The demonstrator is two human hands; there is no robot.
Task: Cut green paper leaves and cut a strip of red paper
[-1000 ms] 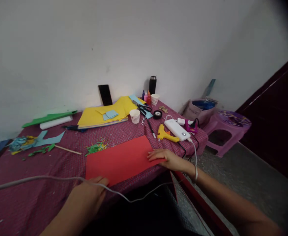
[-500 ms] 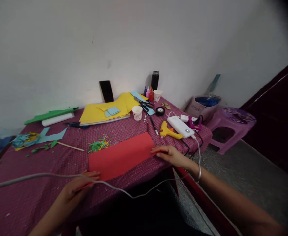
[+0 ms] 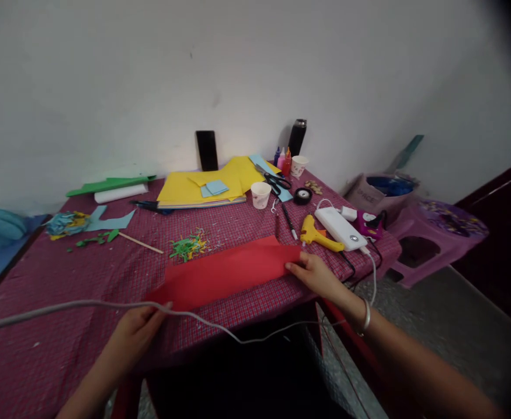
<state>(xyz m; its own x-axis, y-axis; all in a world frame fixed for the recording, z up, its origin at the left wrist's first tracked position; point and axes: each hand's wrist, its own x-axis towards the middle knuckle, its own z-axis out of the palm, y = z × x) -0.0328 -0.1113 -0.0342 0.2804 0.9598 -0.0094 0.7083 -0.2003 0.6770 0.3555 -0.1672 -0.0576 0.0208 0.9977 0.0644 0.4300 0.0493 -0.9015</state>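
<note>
Red paper [image 3: 227, 273] lay at the near middle of the cloth-covered table [image 3: 93, 276], ends lifted; a red strip showed behind, fold or second sheet, could not tell. Left hand [image 3: 135, 331] had the near left corner pinched, thumb and fingers narrow on it; right hand [image 3: 319, 279] pinched the right end likewise. Main worry: a crooked crease or tear, should the two ends be pulled unevenly or too hard. Near edge sat close to the table's near side, so a slack grip might have let it slip down. Pale cable [image 3: 85, 304] crossed the view before the left fingers; contact unclear, but a snag could have jerked that corner. Yellow glue gun [image 3: 319, 234] lay just beyond the right hand, nozzle toward the paper's right corner; if hot, which did not show, a nudge could have meant a smear. Least: loose shreds [image 3: 189, 245] beside the far edge, liable to get caught beneath.
</note>
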